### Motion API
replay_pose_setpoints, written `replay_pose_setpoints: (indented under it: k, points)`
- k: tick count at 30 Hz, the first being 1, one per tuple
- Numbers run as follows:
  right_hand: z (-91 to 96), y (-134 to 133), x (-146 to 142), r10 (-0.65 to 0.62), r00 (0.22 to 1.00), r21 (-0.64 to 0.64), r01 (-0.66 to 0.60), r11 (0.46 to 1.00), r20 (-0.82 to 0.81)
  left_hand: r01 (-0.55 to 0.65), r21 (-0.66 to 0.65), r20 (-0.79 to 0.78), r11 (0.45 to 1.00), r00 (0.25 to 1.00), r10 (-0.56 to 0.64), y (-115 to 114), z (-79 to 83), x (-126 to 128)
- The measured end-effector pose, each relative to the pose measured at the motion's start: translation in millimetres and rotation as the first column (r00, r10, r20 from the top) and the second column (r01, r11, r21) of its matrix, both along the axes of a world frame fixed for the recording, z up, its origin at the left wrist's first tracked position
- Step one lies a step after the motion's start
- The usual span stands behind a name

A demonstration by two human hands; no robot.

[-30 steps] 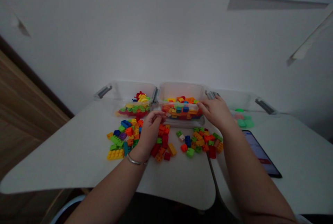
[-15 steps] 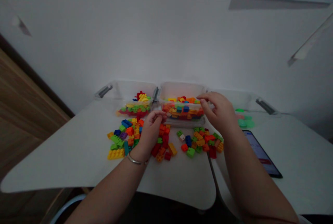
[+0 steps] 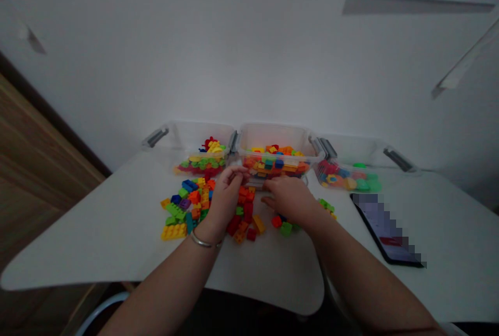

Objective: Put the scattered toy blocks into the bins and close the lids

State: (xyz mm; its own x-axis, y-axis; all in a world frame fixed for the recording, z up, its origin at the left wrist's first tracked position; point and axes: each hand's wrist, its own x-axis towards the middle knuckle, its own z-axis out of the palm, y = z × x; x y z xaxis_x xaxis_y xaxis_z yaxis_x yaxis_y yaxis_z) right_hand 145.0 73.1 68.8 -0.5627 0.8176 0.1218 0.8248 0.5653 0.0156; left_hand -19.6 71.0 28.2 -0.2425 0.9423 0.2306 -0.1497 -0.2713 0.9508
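On the white tabletop, centre, loose plastic building bricks lay spilled in front of the tubs, w/ L hand curled over them, fingers pinched together; can't tell if a brick was inside. R hand was low, palm down, fingers loosely apart, nothing visible in them, right by the front of the middle clear tub. Main risk: a knuckle or wrist catching that tub's front wall and jolting it, or a sweep of either hand scattering bricks toward the tablet on the right. Bangle on L wrist could snag bricks too if it dragged low. Left clear tub and right clear tub sat tight on either side, so little room far; plenty of open table left and near, well short of the table's curved edge.
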Motion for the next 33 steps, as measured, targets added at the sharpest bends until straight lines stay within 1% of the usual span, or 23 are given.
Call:
replay_pose_setpoints:
  k: [2, 5, 10, 12, 17, 20, 24, 27, 30, 33]
  points:
    - [-5.1, -2.0, -4.5, 0.001, 0.999, -0.038, 0.000, 0.999, 0.037, 0.001, -0.004, 0.013, 1.000, 1.000, -0.001, 0.3, 0.8, 0.2]
    - [-7.4, -1.7, -6.2, 0.005, 0.997, -0.085, 0.002, 0.996, 0.076, 0.007, -0.009, 0.029, 1.000, 1.000, -0.007, 0.9, 2.0, 0.7]
    - [-7.0, 1.3, -4.4, -0.105, 0.987, -0.087, 0.116, 0.989, 0.124, 0.003, -0.007, 0.036, 1.000, 0.999, -0.003, 1.2, 1.9, 1.6]
    - [-9.1, 1.9, -4.3, -0.125, 0.983, -0.087, 0.137, 0.987, 0.132, 0.003, -0.004, 0.038, 1.000, 0.999, -0.003, 0.8, 1.6, 1.9]
    - [-18.2, 4.3, -6.8, -0.123, 0.979, -0.094, 0.139, 0.986, 0.161, 0.001, -0.007, 0.033, 1.000, 0.999, 0.000, -0.2, 1.6, 1.9]
    - [-21.9, 5.5, -7.9, -0.087, 0.986, -0.099, 0.102, 0.990, 0.142, 0.003, -0.014, 0.032, 1.000, 0.999, -0.002, -0.2, 2.0, 1.9]
    - [-21.8, 4.9, -7.6, -0.025, 0.996, -0.122, 0.034, 0.992, 0.080, 0.006, -0.020, 0.016, 1.000, 1.000, -0.006, 0.8, 0.7, 1.9]
    - [-17.2, 4.3, -6.1, 0.002, 1.000, -0.103, -0.005, 0.995, -0.025, 0.017, -0.013, 0.007, 1.000, 1.000, -0.017, 1.6, -1.7, 1.5]
    - [-7.9, 6.0, -1.5, 0.009, 0.978, -0.022, -0.014, 1.000, -0.210, 0.013, -0.005, -0.002, 1.000, 1.000, -0.013, 1.8, -3.3, 1.1]
    - [5.3, 11.0, 10.7, 0.020, 0.923, 0.102, 0.021, 0.995, -0.385, 0.013, -0.005, -0.002, 1.000, 1.000, -0.013, 1.3, -2.3, 1.0]
